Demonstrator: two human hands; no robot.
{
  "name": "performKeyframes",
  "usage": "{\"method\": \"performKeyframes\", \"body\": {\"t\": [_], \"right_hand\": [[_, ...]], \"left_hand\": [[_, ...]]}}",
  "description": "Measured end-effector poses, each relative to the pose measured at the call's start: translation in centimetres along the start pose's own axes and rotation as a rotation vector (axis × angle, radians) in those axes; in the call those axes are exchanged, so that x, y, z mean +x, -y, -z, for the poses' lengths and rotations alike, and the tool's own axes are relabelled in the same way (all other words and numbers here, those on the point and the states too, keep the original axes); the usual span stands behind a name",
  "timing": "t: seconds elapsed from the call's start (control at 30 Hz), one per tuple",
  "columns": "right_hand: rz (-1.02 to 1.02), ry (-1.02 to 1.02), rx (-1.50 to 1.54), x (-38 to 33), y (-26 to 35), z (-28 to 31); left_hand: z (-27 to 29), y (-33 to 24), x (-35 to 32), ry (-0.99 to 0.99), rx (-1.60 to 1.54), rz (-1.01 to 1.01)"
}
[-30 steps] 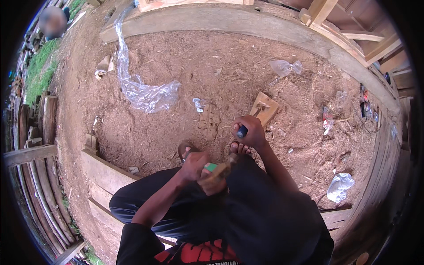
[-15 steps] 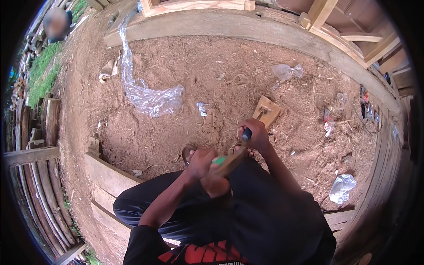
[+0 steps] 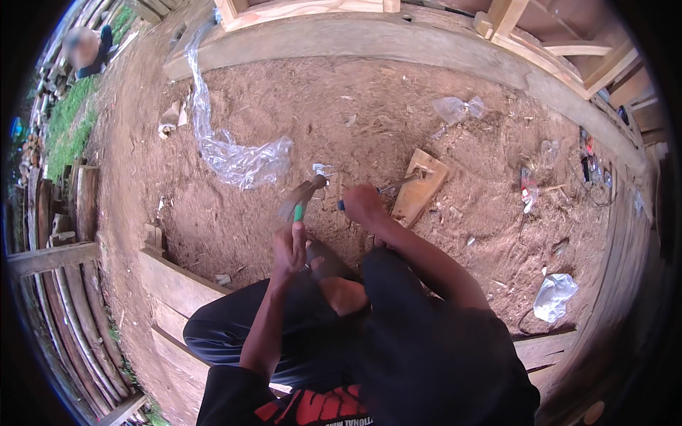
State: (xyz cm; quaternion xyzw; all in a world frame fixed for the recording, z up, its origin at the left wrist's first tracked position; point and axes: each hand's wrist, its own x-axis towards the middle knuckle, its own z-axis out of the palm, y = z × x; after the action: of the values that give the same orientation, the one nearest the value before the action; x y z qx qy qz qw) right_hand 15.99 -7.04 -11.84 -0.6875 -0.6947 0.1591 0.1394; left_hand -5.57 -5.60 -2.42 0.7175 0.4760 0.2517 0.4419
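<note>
My left hand point(image 3: 288, 245) is closed around the grip of a claw hammer point(image 3: 298, 212), green near its metal head. The hammer is raised, its head just left of my right hand point(image 3: 364, 204). My right hand is wrapped round the dark handle of a chisel point(image 3: 391, 188), whose metal shaft slants toward a wooden block point(image 3: 413, 202). This flat, pale block lies on the ground, with a rough recess cut in its upper part. The tool's tip is by that recess; its exact blade shape cannot be made out.
Clear plastic sheeting point(image 3: 249, 163) trails across the sawdust-covered ground at the left. A plastic bag point(image 3: 458, 111) lies beyond the block, and a whitish bag point(image 3: 554, 297) at the right. Boards point(image 3: 181, 284) edge the area. Another person point(image 3: 87, 53) is at the far left.
The hammer has swung up and forward, away from my lap, with my left hand. My right hand has shifted left, tilting the chisel lower, and the block has turned slightly.
</note>
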Motion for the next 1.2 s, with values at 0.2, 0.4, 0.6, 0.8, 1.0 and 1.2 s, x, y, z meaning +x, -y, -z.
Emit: {"method": "performKeyframes", "body": {"t": [0.2, 0.4, 0.6, 0.8, 1.0, 1.2], "right_hand": [[0.026, -0.104, 0.126, -0.7, 0.2, 1.3], [0.092, -0.198, 0.355, -2.6, -1.0, 7.3], [0.083, -0.225, 0.417, -3.7, -2.2, 8.9], [0.002, -0.278, 0.456, -3.0, -2.8, 9.4], [0.029, -0.269, 0.455, -3.1, -3.2, 9.9], [-0.007, -0.211, 0.482, -2.8, -3.3, 11.0]], "left_hand": [[0.7, -1.1, -1.0, 0.036, -0.008, 0.029], [0.8, -1.4, -1.9, 0.066, -0.023, 0.075], [0.0, -1.7, -4.4, 0.052, 0.004, -0.158], [-5.6, -3.5, -5.1, -0.133, -0.260, -0.116], [-6.7, -8.4, -3.4, 0.036, -0.026, 0.136], [-7.4, -7.7, -3.9, -0.004, 0.112, 0.085]]}}
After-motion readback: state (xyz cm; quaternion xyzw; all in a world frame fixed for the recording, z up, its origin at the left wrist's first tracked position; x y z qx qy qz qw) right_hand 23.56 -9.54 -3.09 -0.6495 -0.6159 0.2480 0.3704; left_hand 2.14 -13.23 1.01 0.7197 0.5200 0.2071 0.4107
